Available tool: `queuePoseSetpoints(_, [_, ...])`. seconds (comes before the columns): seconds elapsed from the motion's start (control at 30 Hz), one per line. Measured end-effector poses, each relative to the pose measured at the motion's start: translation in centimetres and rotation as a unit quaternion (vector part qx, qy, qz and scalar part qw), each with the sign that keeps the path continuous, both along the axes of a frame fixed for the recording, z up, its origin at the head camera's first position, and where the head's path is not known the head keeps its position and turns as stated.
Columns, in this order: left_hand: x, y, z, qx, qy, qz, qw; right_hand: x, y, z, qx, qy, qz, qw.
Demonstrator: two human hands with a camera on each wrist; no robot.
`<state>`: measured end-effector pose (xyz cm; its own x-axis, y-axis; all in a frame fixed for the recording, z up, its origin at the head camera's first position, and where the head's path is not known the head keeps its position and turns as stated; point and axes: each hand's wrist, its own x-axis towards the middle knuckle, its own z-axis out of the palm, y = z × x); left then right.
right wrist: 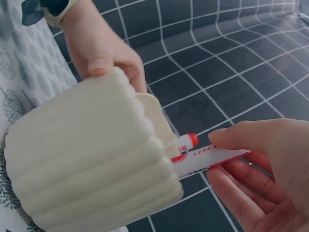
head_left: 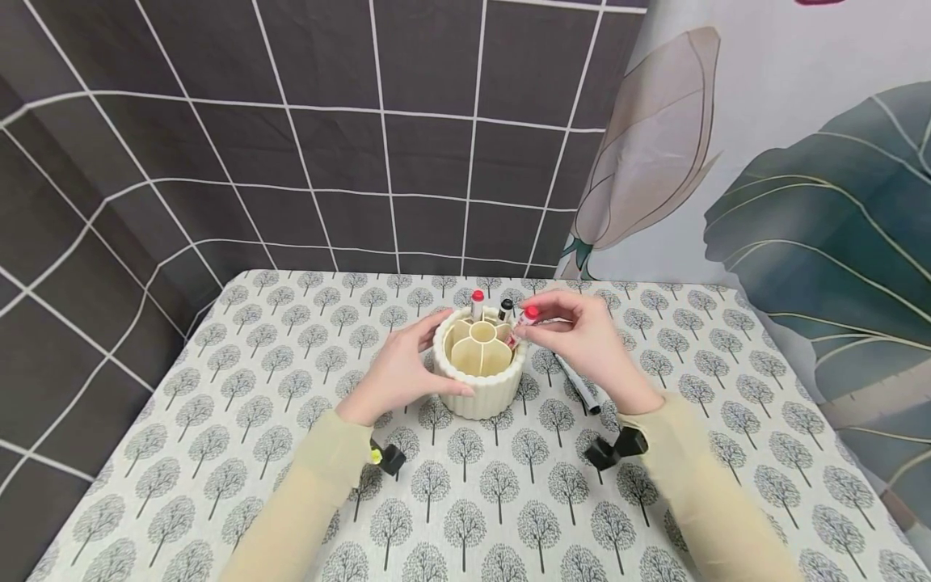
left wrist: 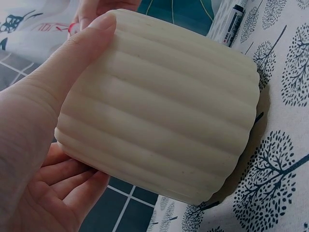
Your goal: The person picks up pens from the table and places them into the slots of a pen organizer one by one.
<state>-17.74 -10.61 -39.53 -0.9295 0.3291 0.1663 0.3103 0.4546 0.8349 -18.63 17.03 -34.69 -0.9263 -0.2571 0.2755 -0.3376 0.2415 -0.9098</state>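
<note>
A cream, ribbed pen holder with several petal-shaped compartments stands upright on the table. My left hand grips it from the left, thumb over the near side, fingers round the far side. Between thumb and fingers, my right hand pinches a white marker with a red cap. Its lower part is inside a right-hand compartment, hidden by the wall in the right wrist view. Towards the holder's back stand another red-capped marker and a black-capped marker.
A black-and-white marker lies on the table just right of the holder, partly beneath my right hand. The tree-patterned tablecloth covers the table. Behind it hang a dark grid-patterned cloth and a floral curtain.
</note>
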Motion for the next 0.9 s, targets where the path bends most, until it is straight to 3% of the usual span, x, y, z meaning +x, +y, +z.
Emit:
queuePoseSetpoints(0.57, [0.0, 0.0, -0.1, 0.003, 0.005, -0.003, 1.0000, -0.1, 0.1, -1.0, 0.025, 0.009, 0.011, 1.000])
queuePoseSetpoints(0.9, [0.1, -0.1, -0.4, -0.009, 0.015, 0.001, 0.9998, 0.7, 2.9, -1.0, 0.038, 0.006, -0.038, 0.999])
